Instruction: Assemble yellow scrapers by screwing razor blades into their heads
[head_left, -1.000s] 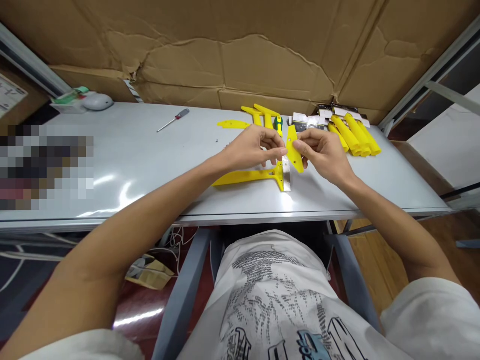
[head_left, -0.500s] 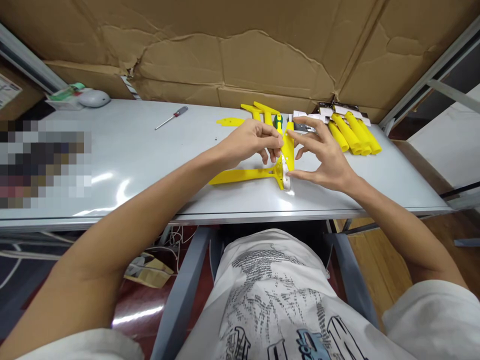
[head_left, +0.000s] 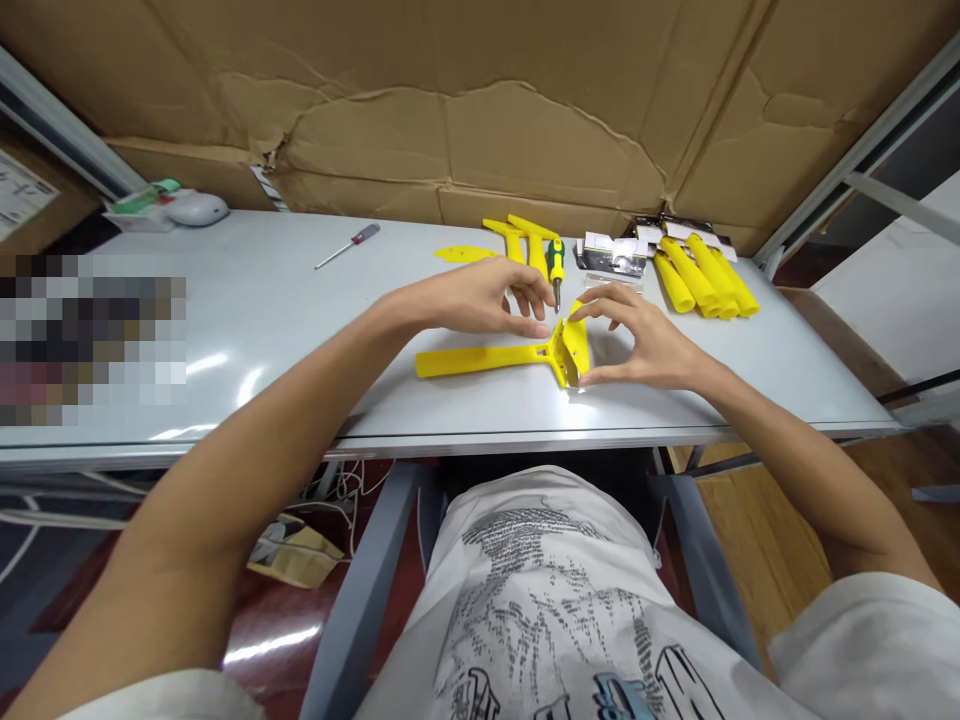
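Observation:
A yellow scraper-like tool lies on the table, its long handle pointing left and its wide head at the right. Over that head sits a flat yellow plate with small holes, a bit of shiny blade showing at its lower end. My right hand grips the plate by its ends, thumb below and fingertips above. Just left of the head is my left hand, fingers bent and thumb apart, the thumb tip close to the head's edge. Whether it touches is unclear.
A green-and-yellow screwdriver lies just beyond the hands. Behind are yellow handle parts, another yellow plate, packaged items and several yellow tubes. Another screwdriver lies farther left. Cardboard lines the back.
The yellow plate has come down and toward me onto the tool's head, with my right hand on it. My left hand has opened from a pinch above the head and shifted slightly left.

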